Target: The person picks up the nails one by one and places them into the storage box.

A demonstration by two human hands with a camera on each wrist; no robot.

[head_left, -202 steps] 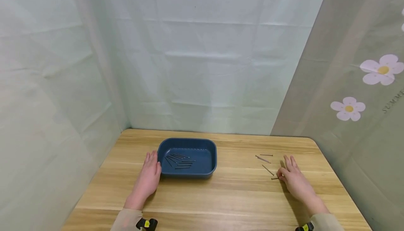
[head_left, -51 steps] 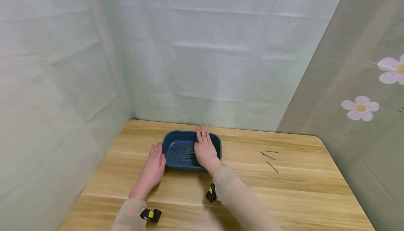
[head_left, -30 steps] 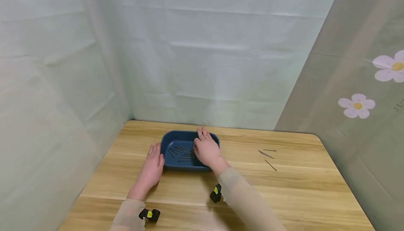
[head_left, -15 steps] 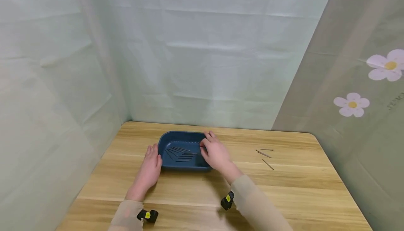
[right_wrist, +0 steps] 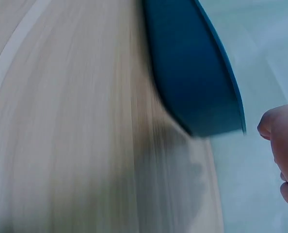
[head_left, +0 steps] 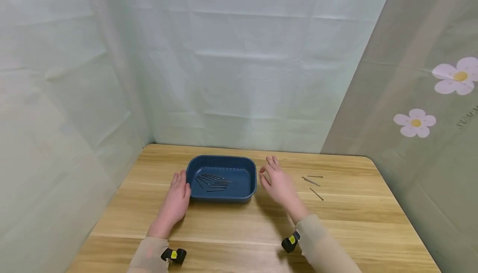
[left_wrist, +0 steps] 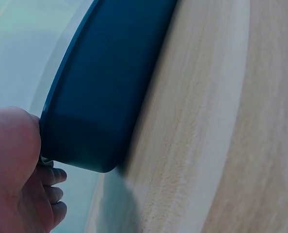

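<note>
We are resting our left hand (head_left: 176, 201) flat on the worktop (head_left: 239, 227), its fingers (head_left: 181, 180) lying straight and together, pressing against the left end wall of the blue tray (head_left: 251, 169). In the left wrist view the heel of that hand is sitting right at the tray's corner (left_wrist: 100, 111), touching it, and the fingers are gripping nothing.

We are holding our right hand (head_left: 279, 185) just off the right end of the tray, close to the wall but not touching it. Its fingers (head_left: 271, 164) are spread loosely and nearly straight, and they are carrying nothing. The right wrist view is blurred, showing only the tray's outer wall (right_wrist: 192, 82) and a fingertip at the frame's edge.

Between the two sets of fingers, inside the tray, a small heap of nails (head_left: 213, 182) is lying on the floor, nearer the left fingers than the right ones. Beyond the right fingers, on their far side from the tray, three loose nails (head_left: 313, 181) are lying on the bare worktop, near the hand but clear of it.
</note>
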